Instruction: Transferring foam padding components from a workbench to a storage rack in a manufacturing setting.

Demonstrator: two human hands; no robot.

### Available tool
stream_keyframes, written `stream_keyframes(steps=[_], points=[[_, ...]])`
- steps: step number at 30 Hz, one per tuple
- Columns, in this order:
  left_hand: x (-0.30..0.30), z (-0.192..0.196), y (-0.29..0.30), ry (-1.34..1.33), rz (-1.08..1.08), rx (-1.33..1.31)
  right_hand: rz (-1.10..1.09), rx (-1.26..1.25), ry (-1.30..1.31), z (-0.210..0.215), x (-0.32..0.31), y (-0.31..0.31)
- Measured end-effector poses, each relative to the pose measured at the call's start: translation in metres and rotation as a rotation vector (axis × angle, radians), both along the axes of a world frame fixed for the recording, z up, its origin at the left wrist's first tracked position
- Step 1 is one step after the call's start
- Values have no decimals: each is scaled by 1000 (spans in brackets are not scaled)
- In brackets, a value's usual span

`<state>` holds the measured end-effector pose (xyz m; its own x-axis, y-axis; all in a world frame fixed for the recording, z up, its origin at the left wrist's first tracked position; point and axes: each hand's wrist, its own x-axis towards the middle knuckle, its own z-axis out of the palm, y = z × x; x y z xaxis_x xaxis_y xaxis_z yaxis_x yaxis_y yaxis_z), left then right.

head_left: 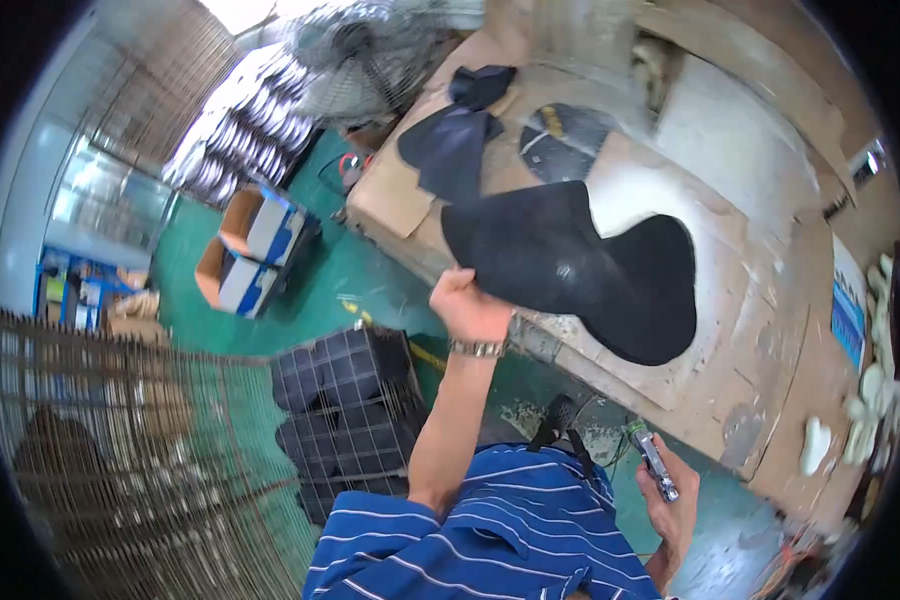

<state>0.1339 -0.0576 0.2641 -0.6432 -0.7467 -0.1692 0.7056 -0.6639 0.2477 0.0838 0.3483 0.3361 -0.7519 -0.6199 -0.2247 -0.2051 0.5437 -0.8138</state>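
the worktable (740, 345) was covered in stained brown board. at its near edge the left hand (473, 310), with a metal watch band (478, 348) on the wrist, was pinched on the near left edge of a black sheet (560, 250). the sheet spread out above the middle of the worktable, its rounded lobe toward the worktable's right end; i could not tell whether that lobe touched the surface. the right hand (676, 495), just off the worktable's near edge, was curled around a silvery hand tool (656, 467) with a green tip.

on the worktable's far left part lay dark pieces (450, 150), and beside them a dark plate (562, 148). a white piece (817, 445) lay at the worktable's right end. a fan (355, 85) stood past the worktable's far left corner. left of the worktable were open cartons (260, 235) and, nearer, dark pads (325, 372) beside a wire rack (190, 440).
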Motion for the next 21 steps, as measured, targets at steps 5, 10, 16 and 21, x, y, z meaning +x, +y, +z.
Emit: stream_keyframes(steps=[5,10,16,21], points=[[155,-51,11,-125,316,219,266,133,-34,10,7,-48],[282,-140,4,-334,627,483,400,222,-78,26,47,-119],[404,-232,-89,-310,749,539,571,320,-59,19,114,-215],[485,-236,-206,-327,833,536,577,457,-87,0,171,-298]])
